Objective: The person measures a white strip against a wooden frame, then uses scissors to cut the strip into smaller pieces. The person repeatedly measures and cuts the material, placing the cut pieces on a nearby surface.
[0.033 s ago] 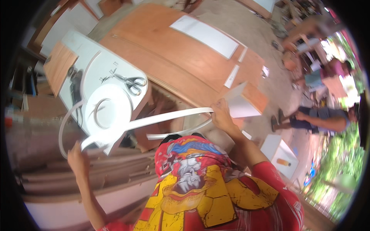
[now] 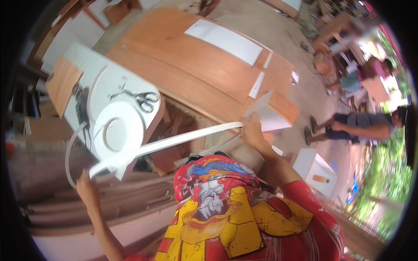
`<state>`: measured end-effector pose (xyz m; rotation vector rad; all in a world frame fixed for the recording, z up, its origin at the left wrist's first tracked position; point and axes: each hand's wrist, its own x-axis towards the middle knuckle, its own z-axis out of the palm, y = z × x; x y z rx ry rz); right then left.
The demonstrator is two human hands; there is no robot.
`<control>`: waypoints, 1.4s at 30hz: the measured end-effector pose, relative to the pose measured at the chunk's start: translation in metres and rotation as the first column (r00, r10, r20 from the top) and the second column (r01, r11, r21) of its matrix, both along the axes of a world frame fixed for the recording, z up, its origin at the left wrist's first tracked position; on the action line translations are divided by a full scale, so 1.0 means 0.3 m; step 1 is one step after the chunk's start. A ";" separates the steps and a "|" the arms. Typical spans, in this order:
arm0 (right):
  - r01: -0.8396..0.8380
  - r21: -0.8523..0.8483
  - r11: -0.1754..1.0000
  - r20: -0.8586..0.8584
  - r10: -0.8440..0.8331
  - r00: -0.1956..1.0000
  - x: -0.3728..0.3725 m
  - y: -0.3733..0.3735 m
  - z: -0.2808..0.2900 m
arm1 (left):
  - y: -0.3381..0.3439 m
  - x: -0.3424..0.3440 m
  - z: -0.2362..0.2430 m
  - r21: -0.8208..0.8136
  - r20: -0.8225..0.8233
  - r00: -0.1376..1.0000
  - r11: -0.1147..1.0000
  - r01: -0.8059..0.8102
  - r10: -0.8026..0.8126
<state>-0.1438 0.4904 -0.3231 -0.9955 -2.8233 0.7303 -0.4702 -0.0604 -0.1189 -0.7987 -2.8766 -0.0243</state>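
Note:
My left hand [image 2: 87, 186] is closed on a white banding strip [image 2: 183, 137] at the lower left. My right hand [image 2: 251, 132] grips its other end at centre right, holding it stretched across in front of me. Behind it, a large white roll [image 2: 100, 130] lies on a white board [image 2: 76, 61] with rounded corners, beside black-handled scissors [image 2: 146, 100], several small dark items or marks [image 2: 115, 95] and a black tool with a cord [image 2: 82, 108]. A loose loop of strip [image 2: 69, 156] hangs near my left hand.
A large wooden panel [image 2: 174, 61] bearing white pieces [image 2: 222, 41] spans the top. A box-like piece [image 2: 281, 113] stands beyond my right hand, another [image 2: 313, 172] below it. Two people [image 2: 357, 126] [image 2: 374, 76] are at the right, with cluttered benches [image 2: 328, 39] behind.
The surroundings sit slightly higher and further left in the view. My left hand appears a little lower, my right hand almost unmoved, both still on the strip.

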 end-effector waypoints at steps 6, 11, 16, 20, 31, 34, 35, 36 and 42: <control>-0.064 -0.190 0.980 -0.113 0.043 0.993 0.239 0.062 -0.233 | 0.015 0.132 -0.030 0.169 0.251 0.928 0.956 0.239 -0.276; 0.102 -0.416 0.903 -0.310 -0.247 0.918 0.040 -0.116 -0.112 | 0.200 0.214 0.178 0.363 0.630 0.770 0.914 -0.182 -0.097; 0.028 -0.337 0.941 -0.743 -0.284 0.607 -0.148 -0.282 0.125 | 0.548 0.377 0.268 0.171 0.755 0.655 0.957 -0.233 0.024; -0.290 -0.560 0.776 -0.750 -0.327 0.575 -0.160 -0.274 0.289 | 0.729 0.482 0.232 0.169 0.649 0.736 0.980 0.104 -0.190; -0.547 -0.396 0.737 -0.907 -0.220 0.360 -0.127 -0.188 0.590 | 0.843 0.759 -0.044 0.549 0.704 0.526 0.836 0.026 -0.478; -0.574 -0.425 0.701 -0.871 -0.144 0.469 -0.119 -0.192 0.599 | 0.788 0.761 0.019 0.522 0.174 0.757 0.711 0.471 -0.629; -0.589 -0.414 0.694 -0.870 -0.111 0.481 -0.114 -0.202 0.598 | 0.759 0.755 0.057 0.488 0.642 0.733 0.857 -0.166 -0.223; -0.616 -0.373 0.694 -0.892 -0.086 0.443 -0.115 -0.230 0.602 | 0.750 0.750 0.081 0.565 0.665 0.698 0.790 -0.237 -0.267; -0.740 -0.634 0.224 -0.769 -0.083 0.634 -0.037 -0.396 0.622 | 0.836 0.829 0.050 0.558 0.769 0.548 0.762 -0.327 -0.328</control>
